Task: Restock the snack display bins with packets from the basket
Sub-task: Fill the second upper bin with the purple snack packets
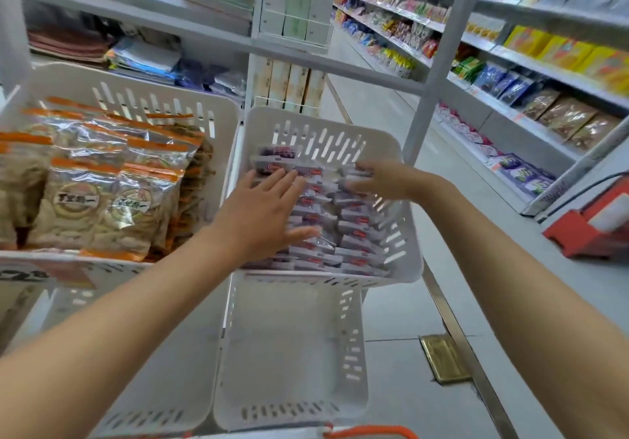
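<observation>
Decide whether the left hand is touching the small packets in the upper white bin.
Touching. The head view shows the left hand pressed flat, fingers spread, on the small packets in the white bin.

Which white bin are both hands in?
The upper right bin, full of small packets; the left bin holds big orange-edged bags.

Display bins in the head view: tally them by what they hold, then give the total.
Orange-trimmed packets: 1, the upper left bin
Small purple-and-white packets: 1, the upper right bin
No packets showing: 2, the lower right bin and lower left bin, partly behind an arm
Total: 4 bins
</observation>
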